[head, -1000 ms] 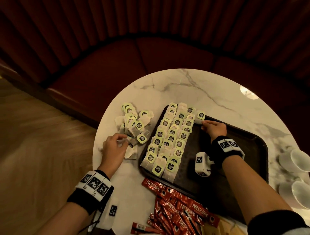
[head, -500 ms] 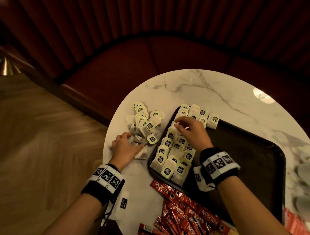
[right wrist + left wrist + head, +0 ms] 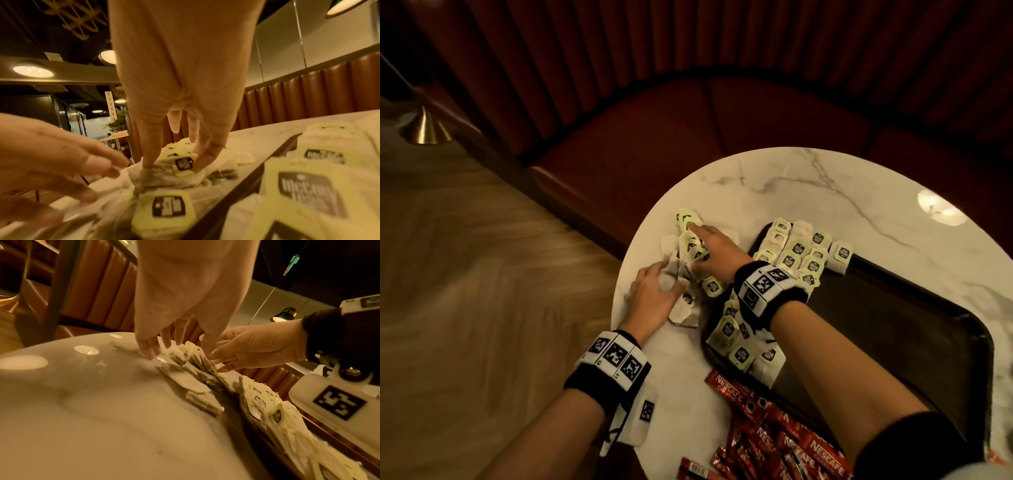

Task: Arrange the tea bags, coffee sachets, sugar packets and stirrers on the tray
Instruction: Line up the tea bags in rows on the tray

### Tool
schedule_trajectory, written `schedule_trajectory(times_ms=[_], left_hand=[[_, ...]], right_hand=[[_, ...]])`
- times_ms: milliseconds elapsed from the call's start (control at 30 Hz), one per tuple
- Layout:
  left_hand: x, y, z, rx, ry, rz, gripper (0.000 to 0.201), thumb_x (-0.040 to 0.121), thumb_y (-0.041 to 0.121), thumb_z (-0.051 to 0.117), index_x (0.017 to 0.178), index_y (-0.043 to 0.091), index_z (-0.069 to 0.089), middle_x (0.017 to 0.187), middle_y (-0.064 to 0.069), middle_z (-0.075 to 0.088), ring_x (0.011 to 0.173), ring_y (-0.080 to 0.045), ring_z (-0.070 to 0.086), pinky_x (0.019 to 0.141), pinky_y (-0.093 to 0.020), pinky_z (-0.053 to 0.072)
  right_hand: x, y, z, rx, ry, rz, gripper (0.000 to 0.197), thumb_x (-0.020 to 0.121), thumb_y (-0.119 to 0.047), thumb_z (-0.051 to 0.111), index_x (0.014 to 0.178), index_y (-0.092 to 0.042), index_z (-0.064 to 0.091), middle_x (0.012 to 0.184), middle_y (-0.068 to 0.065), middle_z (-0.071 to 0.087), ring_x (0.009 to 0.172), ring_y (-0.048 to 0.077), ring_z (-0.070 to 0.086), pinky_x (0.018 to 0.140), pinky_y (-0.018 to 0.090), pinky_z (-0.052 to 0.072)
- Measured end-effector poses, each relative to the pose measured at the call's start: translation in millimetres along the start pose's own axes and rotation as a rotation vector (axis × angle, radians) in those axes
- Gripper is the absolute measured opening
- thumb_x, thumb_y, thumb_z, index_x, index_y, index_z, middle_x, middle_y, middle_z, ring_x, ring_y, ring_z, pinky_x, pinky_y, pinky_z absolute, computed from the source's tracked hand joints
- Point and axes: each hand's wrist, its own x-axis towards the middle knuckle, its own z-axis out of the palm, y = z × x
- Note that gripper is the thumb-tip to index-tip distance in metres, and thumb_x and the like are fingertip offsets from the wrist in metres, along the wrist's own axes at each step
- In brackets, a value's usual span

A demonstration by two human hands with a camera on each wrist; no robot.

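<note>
Hands (image 3: pixel 714 251) (image 3: pixel 654 298) with fingers spread loose on the tea bag pile (image 3: pixel 688 246), tags pointing every way.

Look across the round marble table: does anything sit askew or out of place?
Yes. One pale green-tagged tea bag sticks out alone past the neat rows, overlapping the dark rectangular tray's far rim. A loose, jumbled tea bag heap and red coffee sachets lie off the tray on the marble.
</note>
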Motion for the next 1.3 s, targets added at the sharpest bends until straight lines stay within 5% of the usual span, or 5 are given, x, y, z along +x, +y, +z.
schedule_trajectory(times_ms=[200,600,1033,1200,1300], left_hand=[[6.6,0.2,6.5,-0.088,-0.023,-0.019,0.061,0.093,0.032,0.062,0.148,0.018,0.037,0.145,-0.008,0.046,0.128,-0.027,0.047,0.105,-0.035,0.039],[3.9,-4.6,1.7,-0.277,-0.099,-0.023,0.049,0.075,0.013,0.082,0.118,0.016,0.058,0.085,0.000,0.056,0.074,-0.011,0.052,0.068,-0.021,0.044],[-8.5,4.2,-12.4,-0.474,-0.221,-0.005,0.042,0.077,-0.008,0.073,0.112,0.007,0.056,0.095,-0.004,0.068,0.085,-0.015,0.065,0.070,-0.015,0.052],[-17.5,12.5,-16.1,-0.574,-0.299,-0.030,0.020,0.087,-0.003,0.063,0.099,0.011,0.067,0.082,0.000,0.073,0.076,-0.008,0.069,0.065,-0.016,0.053],[-20.1,18.0,-17.6,-0.786,-0.347,-0.114,0.020,0.090,0.000,0.060,0.109,0.005,0.065,0.091,-0.006,0.075,0.081,-0.014,0.071,0.068,-0.024,0.058]], right_hand=[[7.5,-0.1,11.7,-0.037,-0.037,0.043,0.087,0.083,-0.013,0.075,0.155,-0.020,0.026,0.143,0.020,0.042,0.135,0.039,0.035,0.111,0.046,0.035],[-16.2,8.4,17.4,0.042,0.002,-0.053,0.024,0.082,-0.014,0.078,0.103,-0.006,0.068,0.087,0.003,0.059,0.083,0.020,0.054,0.072,0.024,0.036],[-30.7,2.7,22.8,0.436,-0.020,-0.070,0.034,0.079,-0.011,0.082,0.096,-0.019,0.054,0.082,-0.005,0.060,0.071,0.006,0.057,0.067,0.014,0.045],[-37.7,-10.0,10.8,0.548,0.037,-0.081,0.028,0.081,-0.022,0.081,0.101,-0.019,0.061,0.093,0.000,0.063,0.082,0.014,0.062,0.076,0.031,0.054],[-50.3,-18.2,-4.8,0.713,0.066,-0.081,0.023,0.094,-0.025,0.066,0.112,-0.011,0.062,0.111,0.006,0.067,0.090,0.012,0.067,0.077,0.021,0.054]])
